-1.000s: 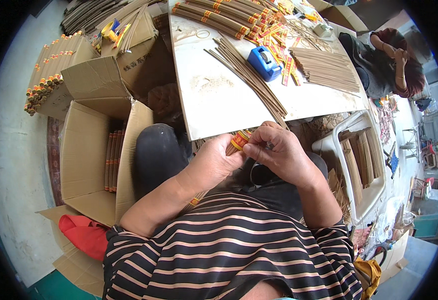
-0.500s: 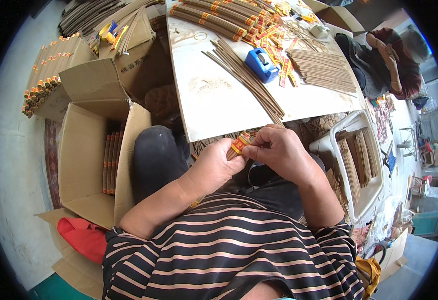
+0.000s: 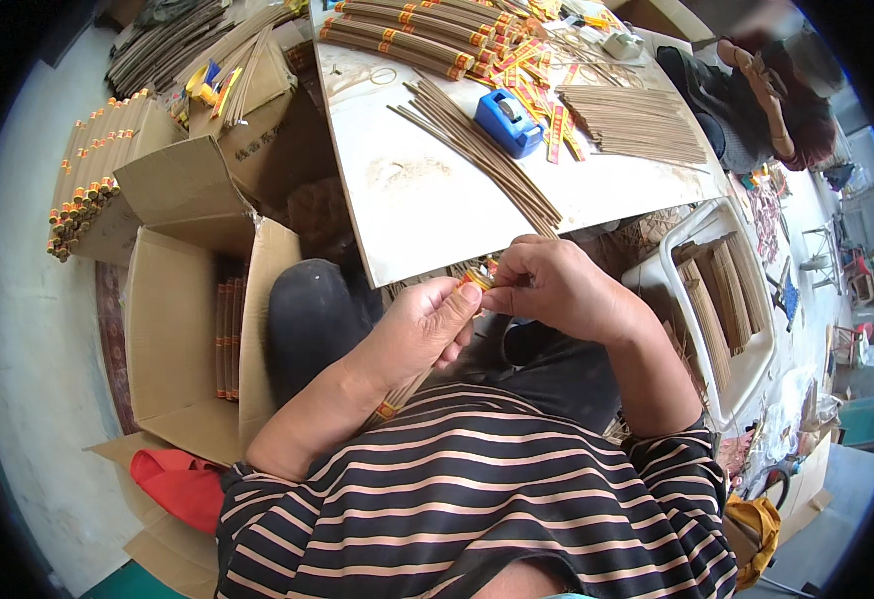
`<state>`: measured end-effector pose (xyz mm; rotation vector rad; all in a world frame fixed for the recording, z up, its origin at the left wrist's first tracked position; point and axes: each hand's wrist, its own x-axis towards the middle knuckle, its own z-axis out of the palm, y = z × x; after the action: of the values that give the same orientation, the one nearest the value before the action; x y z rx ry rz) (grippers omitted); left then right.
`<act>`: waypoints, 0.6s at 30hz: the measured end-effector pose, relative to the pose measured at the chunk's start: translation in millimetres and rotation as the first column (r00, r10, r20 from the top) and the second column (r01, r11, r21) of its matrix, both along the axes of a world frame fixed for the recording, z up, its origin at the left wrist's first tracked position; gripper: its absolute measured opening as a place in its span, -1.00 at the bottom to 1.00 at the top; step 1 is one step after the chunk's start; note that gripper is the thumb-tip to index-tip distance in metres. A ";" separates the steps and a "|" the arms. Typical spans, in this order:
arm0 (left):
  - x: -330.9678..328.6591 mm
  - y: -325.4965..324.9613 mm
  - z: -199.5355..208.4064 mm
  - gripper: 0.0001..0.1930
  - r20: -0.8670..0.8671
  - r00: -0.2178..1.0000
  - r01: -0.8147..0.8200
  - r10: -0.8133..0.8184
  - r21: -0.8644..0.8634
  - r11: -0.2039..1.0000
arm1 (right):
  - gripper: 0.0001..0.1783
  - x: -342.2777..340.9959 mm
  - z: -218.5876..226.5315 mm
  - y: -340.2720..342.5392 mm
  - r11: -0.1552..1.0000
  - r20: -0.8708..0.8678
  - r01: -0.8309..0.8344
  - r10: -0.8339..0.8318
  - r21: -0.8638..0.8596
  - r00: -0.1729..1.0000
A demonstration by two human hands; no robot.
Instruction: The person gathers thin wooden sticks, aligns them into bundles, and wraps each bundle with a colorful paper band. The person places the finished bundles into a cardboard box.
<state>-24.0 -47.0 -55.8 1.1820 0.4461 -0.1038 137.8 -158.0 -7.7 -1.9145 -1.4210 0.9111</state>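
In my left hand [image 3: 419, 324] is a thin bundle of brown incense sticks [image 3: 402, 392], slanting from near the table's front edge down toward my striped shirt. A red and yellow paper band circles its upper end, and another band shows lower down. My left thumb presses beside the upper band. My right hand [image 3: 562, 290] has its fingers pinched together at that band's right side; what lies between the fingertips is hidden. On the table beyond, a blue tape dispenser [image 3: 508, 124] stands beside loose incense sticks [image 3: 477, 155] and red and yellow paper labels [image 3: 557, 132].
Banded bundles [image 3: 397, 45] lie at the table's [image 3: 407, 235] far side, more sticks [image 3: 632, 122] at its right. An open carton [image 3: 172, 339] holding bundles stands left; a white tub [image 3: 669, 262] of sticks stands right. Another person [image 3: 787, 110] sits at the far right.
My left hand has turned so its thumb lies over the band, and more of the bundle shows below it. The right hand stays pinched at the band. The view has shifted slightly.
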 end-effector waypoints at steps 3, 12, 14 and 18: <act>0.5 1.0 6.2 -0.60 -0.005 0.998 -0.066 0.066 -0.006 0.998 | -0.71 3.1 -6.7 -5.6 0.993 -0.212 0.113 -0.113 -0.012 0.971; 1.7 5.7 8.5 -0.58 0.035 0.994 -0.099 0.099 -0.012 0.995 | -0.54 -16.4 -36.0 -15.2 0.958 -0.544 0.265 -0.167 0.107 0.822; 2.3 4.8 10.5 -0.61 0.016 0.993 -0.113 0.113 -0.024 0.993 | -0.64 -18.7 -38.5 -12.5 0.958 -0.554 0.274 -0.182 0.087 0.813; 2.8 3.7 10.0 -0.62 -0.005 0.992 -0.128 0.128 -0.022 0.992 | -0.80 -20.0 -42.3 -14.0 0.939 -0.513 0.305 -0.185 0.159 0.838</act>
<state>-21.2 -43.3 -45.8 1.1290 0.5218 -0.0005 117.8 -172.0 -50.0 -1.4988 -0.9054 0.9665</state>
